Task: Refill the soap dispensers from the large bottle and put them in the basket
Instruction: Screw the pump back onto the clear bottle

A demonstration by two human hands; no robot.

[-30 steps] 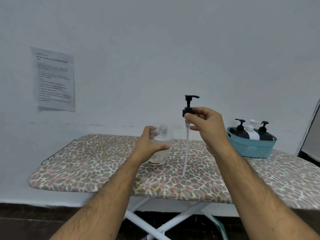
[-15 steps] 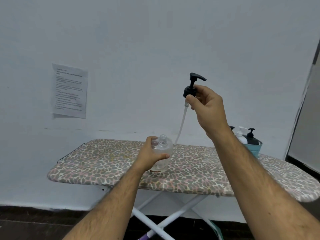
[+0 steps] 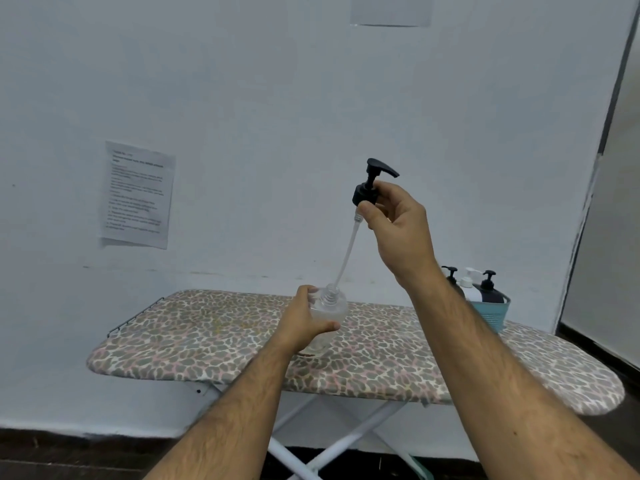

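Observation:
My left hand (image 3: 304,323) grips a clear soap dispenser bottle (image 3: 329,308) that stands on the ironing board (image 3: 214,344), its threaded neck uncovered. My right hand (image 3: 398,223) pinches the collar of a black pump head (image 3: 370,183) held high above the bottle. The pump's clear dip tube (image 3: 346,252) slants down, and its lower tip sits at the bottle's neck. A teal basket (image 3: 491,315) at the board's right holds three dispensers, two black and one white; my right forearm covers part of it.
The leopard-print board stands on white crossed legs against a pale wall. A printed sheet (image 3: 138,195) is taped to the wall at left. A dark door frame runs down the right edge. The floor below is dark.
My right hand raised the pump from beside the bottle to above it, and the tube's tip now meets the bottle's neck. The view shifted back and leftward.

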